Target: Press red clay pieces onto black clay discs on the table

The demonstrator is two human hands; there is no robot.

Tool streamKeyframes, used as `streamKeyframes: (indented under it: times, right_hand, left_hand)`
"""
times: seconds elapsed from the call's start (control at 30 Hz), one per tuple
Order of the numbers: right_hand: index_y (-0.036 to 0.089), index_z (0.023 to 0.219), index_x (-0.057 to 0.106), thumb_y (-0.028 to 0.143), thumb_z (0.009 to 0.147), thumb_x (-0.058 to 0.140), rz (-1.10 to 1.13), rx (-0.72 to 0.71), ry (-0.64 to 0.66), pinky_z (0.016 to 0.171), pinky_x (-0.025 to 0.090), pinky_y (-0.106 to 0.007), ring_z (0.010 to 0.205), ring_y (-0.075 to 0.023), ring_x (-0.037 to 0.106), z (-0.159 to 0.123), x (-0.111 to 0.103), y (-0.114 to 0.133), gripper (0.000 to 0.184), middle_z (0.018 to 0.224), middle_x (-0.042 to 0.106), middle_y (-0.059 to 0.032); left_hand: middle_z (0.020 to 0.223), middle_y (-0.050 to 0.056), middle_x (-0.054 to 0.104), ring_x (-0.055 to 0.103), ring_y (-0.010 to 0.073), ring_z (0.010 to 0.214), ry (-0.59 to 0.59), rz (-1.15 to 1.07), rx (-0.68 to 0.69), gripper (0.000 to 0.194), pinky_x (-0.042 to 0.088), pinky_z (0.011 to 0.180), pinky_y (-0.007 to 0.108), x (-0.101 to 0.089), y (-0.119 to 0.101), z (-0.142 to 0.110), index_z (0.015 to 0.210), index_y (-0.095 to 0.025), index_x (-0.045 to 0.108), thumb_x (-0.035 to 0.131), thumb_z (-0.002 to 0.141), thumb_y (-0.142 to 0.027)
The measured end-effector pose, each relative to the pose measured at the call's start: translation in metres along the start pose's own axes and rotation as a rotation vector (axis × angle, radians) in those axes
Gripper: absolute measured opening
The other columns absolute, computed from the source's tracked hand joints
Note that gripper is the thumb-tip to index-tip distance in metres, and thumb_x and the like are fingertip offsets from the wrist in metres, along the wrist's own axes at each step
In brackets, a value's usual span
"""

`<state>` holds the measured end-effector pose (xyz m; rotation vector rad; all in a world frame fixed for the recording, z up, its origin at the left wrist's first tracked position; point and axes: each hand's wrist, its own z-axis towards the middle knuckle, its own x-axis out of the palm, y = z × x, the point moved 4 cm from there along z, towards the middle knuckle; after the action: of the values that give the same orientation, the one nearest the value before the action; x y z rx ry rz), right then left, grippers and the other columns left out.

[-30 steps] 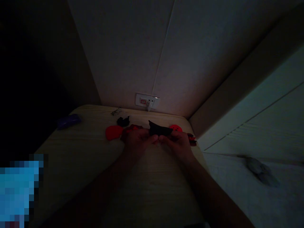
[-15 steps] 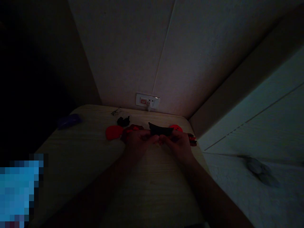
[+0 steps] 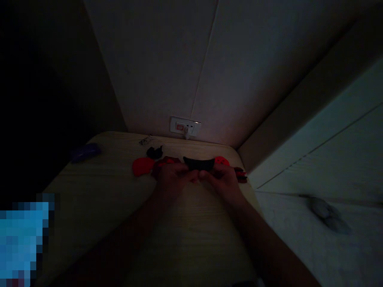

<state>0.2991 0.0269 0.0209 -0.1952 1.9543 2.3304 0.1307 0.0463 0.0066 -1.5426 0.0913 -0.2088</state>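
Between my two hands I hold a black curved piece [image 3: 199, 164], thin and crescent-like, with its tips pointing up; its material is too dark to tell. My left hand [image 3: 175, 178] pinches its left end and lower edge. On the right end, my right hand [image 3: 223, 180] has thumb and fingers closed. Left of my left hand lie a red rounded piece [image 3: 143, 166] and a dark red piece with brighter red spots [image 3: 163, 162], partly hidden by the hand. Behind my right hand is a red round piece with dark marks [image 3: 222, 161]. Red and black strips [image 3: 240, 174] lie right of it.
A small black piece [image 3: 154, 152] and a crumpled clear wrapper [image 3: 146, 140] lie toward the back of the wooden table [image 3: 179, 223]. A purple packet [image 3: 85, 152] is at the left edge. A wall socket [image 3: 185, 126] with a plug is behind. The room is dim.
The black piece has shifted slightly left and levelled out, now facing the camera more evenly. Both hands keep their hold on it and have barely moved.
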Motion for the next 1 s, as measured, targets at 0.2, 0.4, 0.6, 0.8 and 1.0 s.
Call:
streamKeyframes:
  times: [0.2,0.4,0.6,0.8,1.0]
  right_hand:
    - [0.02,0.061,0.074,0.047,0.07,0.088,0.02,0.036,-0.037,0.059,0.051,-0.029,0.059,-0.0173,0.065,0.001,-0.004,0.001,0.032,0.062,0.072,-0.0032]
    - [0.02,0.068,0.076,0.046,0.072,0.087,0.044,0.018,-0.033,0.058,0.052,-0.028,0.06,-0.017,0.066,0.0,-0.001,0.003,0.028,0.064,0.073,-0.0025]
    - [0.02,0.067,0.077,0.047,0.073,0.086,0.027,0.035,-0.026,0.056,0.052,-0.028,0.057,-0.0172,0.066,0.001,-0.002,0.002,0.03,0.064,0.075,-0.0036]
    - [0.021,0.069,0.078,0.048,0.072,0.087,-0.027,-0.012,-0.031,0.054,0.051,-0.027,0.057,-0.0173,0.066,0.001,-0.001,0.006,0.029,0.064,0.075,-0.0033]
    - [0.019,0.064,0.077,0.053,0.074,0.085,-0.05,0.042,-0.055,0.055,0.052,-0.03,0.055,-0.0186,0.067,0.001,-0.004,0.001,0.037,0.061,0.075,-0.0058]
  left_hand:
    - [0.069,0.005,0.076,0.071,0.0181,0.067,0.059,-0.123,-0.004,0.018,0.057,0.068,0.029,0.004,0.001,0.0,0.074,-0.018,0.078,0.08,0.074,-0.036]
    - [0.064,0.003,0.074,0.068,0.0161,0.06,0.004,-0.108,-0.001,0.018,0.055,0.062,0.026,0.002,-0.001,0.0,0.066,-0.018,0.074,0.081,0.072,-0.034]
    - [0.062,0.003,0.074,0.068,0.017,0.058,0.007,-0.101,0.005,0.017,0.056,0.06,0.028,0.004,-0.006,-0.002,0.066,-0.018,0.074,0.08,0.072,-0.033]
    - [0.073,0.005,0.077,0.071,0.0179,0.061,-0.066,-0.162,-0.029,0.019,0.058,0.061,0.028,0.002,-0.003,-0.001,0.076,-0.016,0.076,0.083,0.07,-0.034]
    - [0.066,0.002,0.074,0.069,0.016,0.056,-0.078,-0.198,-0.038,0.017,0.057,0.058,0.027,0.003,-0.004,-0.001,0.07,-0.017,0.075,0.083,0.069,-0.032]
